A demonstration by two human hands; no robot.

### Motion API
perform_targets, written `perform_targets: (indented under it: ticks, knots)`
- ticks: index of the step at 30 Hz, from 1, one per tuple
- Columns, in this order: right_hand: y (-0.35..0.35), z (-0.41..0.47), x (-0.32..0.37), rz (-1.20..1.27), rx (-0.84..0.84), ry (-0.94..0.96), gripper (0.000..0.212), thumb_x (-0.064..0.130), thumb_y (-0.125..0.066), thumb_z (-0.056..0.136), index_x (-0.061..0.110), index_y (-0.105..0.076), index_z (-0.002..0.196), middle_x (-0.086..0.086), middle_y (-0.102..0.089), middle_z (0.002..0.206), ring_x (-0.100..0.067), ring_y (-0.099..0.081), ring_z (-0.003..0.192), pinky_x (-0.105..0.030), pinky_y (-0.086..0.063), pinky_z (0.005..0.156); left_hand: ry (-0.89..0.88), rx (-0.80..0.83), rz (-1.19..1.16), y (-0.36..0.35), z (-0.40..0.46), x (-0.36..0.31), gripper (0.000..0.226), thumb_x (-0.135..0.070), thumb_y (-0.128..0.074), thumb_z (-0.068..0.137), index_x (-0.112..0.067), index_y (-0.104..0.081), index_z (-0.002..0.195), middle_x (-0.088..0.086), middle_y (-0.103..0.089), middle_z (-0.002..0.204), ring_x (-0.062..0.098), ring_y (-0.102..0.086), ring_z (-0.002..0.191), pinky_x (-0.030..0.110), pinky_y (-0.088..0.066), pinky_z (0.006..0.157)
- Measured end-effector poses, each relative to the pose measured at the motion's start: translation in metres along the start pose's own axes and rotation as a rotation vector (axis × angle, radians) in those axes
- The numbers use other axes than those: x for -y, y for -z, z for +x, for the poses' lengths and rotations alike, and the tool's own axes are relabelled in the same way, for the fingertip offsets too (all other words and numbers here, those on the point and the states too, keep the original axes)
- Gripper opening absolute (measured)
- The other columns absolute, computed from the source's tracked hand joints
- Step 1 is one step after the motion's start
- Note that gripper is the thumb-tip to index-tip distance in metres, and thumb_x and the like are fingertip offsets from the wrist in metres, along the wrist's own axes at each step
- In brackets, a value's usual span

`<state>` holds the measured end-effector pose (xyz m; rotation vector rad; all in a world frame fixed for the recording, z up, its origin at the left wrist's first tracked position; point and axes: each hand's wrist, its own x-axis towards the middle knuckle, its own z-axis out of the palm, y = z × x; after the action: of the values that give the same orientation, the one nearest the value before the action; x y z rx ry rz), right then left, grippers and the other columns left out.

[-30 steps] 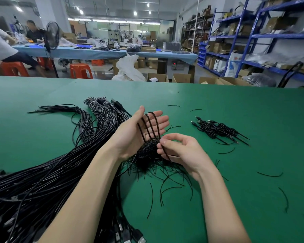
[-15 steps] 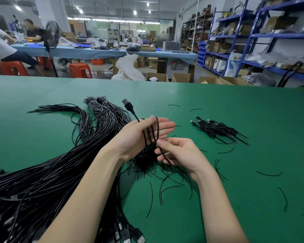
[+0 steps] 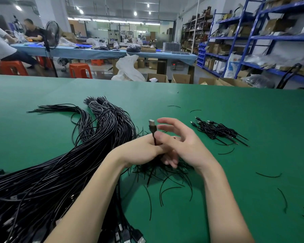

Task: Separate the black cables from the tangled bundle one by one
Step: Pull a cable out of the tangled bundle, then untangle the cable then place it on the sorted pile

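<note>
Head view: on a green table, a small pile of separated cables lies right of the hands, loose black offcuts scattered nearby. A large tangled bundle sprawls left, under the left forearm. Left hand grips one black cable, USB plug upright; right hand touches it, fingers spread loosely.

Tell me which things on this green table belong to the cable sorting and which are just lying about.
Job:
left hand gripping the USB cable
right hand
tangled bundle
separated pile

Lying about:
loose offcuts
fan
orange stool
</note>
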<state>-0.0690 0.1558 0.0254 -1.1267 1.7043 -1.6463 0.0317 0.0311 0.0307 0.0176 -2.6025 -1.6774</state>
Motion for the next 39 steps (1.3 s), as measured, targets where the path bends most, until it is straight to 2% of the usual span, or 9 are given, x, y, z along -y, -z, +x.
perform_targets:
  ticks: [1, 3, 7, 10, 14, 20, 25, 34, 39]
  knots:
    - [-0.002, -0.001, 0.0, -0.006, 0.063, 0.023, 0.043, 0.041, -0.079, 0.078, 0.033, -0.067, 0.119, 0.01, -0.07, 0.119, -0.054, -0.064, 0.071, -0.05, -0.058, 0.059, -0.016, 0.044, 0.048, 0.0, -0.003, -0.003, 0.032, -0.009, -0.04, 0.108, -0.002, -0.065, 0.089, 0.003, -0.072, 0.082, 0.016, -0.069, 0.081, 0.029, -0.055, 0.085]
    - [-0.004, 0.0, 0.001, -0.045, 0.144, 0.045, 0.033, 0.041, -0.083, 0.077, 0.034, -0.071, 0.107, 0.001, -0.073, 0.105, -0.039, -0.059, 0.048, -0.037, -0.055, 0.046, -0.051, 0.087, 0.129, 0.002, -0.006, -0.007, 0.029, -0.003, -0.04, 0.105, 0.003, -0.06, 0.086, 0.009, -0.069, 0.081, 0.027, -0.067, 0.083, 0.04, -0.054, 0.091]
    - [-0.005, 0.002, -0.004, 0.067, 0.094, 0.045, 0.012, 0.033, -0.076, 0.089, 0.023, -0.069, 0.089, -0.004, -0.071, 0.081, -0.032, -0.06, 0.041, -0.032, -0.054, 0.042, -0.035, 0.126, -0.004, 0.001, -0.008, -0.009, 0.021, 0.0, -0.045, 0.103, -0.003, -0.056, 0.085, 0.011, -0.057, 0.076, 0.022, -0.058, 0.073, 0.042, -0.049, 0.088]
    - [-0.004, 0.003, -0.013, 0.083, -0.06, 0.069, 0.015, 0.027, -0.068, 0.095, 0.02, -0.065, 0.082, 0.0, -0.059, 0.059, -0.029, -0.061, 0.039, -0.031, -0.052, 0.044, -0.024, 0.132, -0.072, 0.006, -0.008, -0.006, 0.021, -0.006, -0.043, 0.106, -0.003, -0.058, 0.092, 0.004, -0.055, 0.072, 0.018, -0.056, 0.069, 0.028, -0.048, 0.079]
    - [-0.004, 0.006, -0.021, 0.104, -0.081, 0.034, 0.013, 0.034, -0.065, 0.091, 0.027, -0.066, 0.08, -0.003, -0.044, 0.048, -0.03, -0.063, 0.042, -0.033, -0.052, 0.046, 0.002, 0.12, -0.05, 0.009, -0.006, -0.002, 0.022, -0.009, -0.044, 0.106, -0.005, -0.061, 0.094, -0.003, -0.057, 0.068, 0.017, -0.059, 0.069, 0.027, -0.047, 0.079]
    - [-0.007, 0.008, -0.025, 0.191, -0.179, 0.026, 0.018, 0.026, -0.065, 0.092, 0.019, -0.064, 0.076, -0.004, -0.044, 0.045, -0.027, -0.058, 0.039, -0.029, -0.047, 0.039, 0.015, 0.016, -0.03, 0.006, 0.0, 0.0, 0.021, -0.008, -0.05, 0.104, -0.003, -0.067, 0.092, 0.005, -0.064, 0.074, 0.019, -0.06, 0.076, 0.026, -0.044, 0.08]
    - [0.002, 0.009, -0.022, 0.185, -0.167, -0.025, 0.012, 0.018, -0.064, 0.099, 0.015, -0.063, 0.087, 0.002, -0.069, 0.069, -0.01, -0.068, 0.061, -0.02, -0.054, 0.057, -0.004, -0.151, -0.056, 0.016, 0.0, 0.005, 0.019, -0.01, -0.056, 0.101, 0.003, -0.068, 0.094, 0.006, -0.064, 0.079, 0.015, -0.052, 0.076, 0.028, -0.042, 0.082]
    - [0.009, 0.006, -0.024, 0.258, -0.082, -0.237, 0.019, 0.026, -0.065, 0.099, 0.008, -0.067, 0.106, -0.012, -0.069, 0.084, -0.024, -0.07, 0.072, -0.034, -0.059, 0.077, 0.045, -0.141, -0.107, 0.008, 0.006, 0.013, 0.02, -0.016, -0.055, 0.102, -0.004, -0.068, 0.093, -0.001, -0.06, 0.065, 0.018, -0.057, 0.071, 0.027, -0.045, 0.077]
    - [0.011, 0.0, -0.025, 0.252, -0.065, -0.142, 0.01, 0.019, -0.069, 0.095, 0.012, -0.064, 0.101, -0.015, -0.077, 0.09, -0.023, -0.074, 0.078, -0.028, -0.058, 0.07, 0.047, -0.168, -0.297, 0.011, 0.008, 0.018, 0.011, -0.016, -0.058, 0.101, -0.005, -0.058, 0.099, -0.003, -0.053, 0.063, 0.013, -0.055, 0.063, 0.02, -0.047, 0.066]
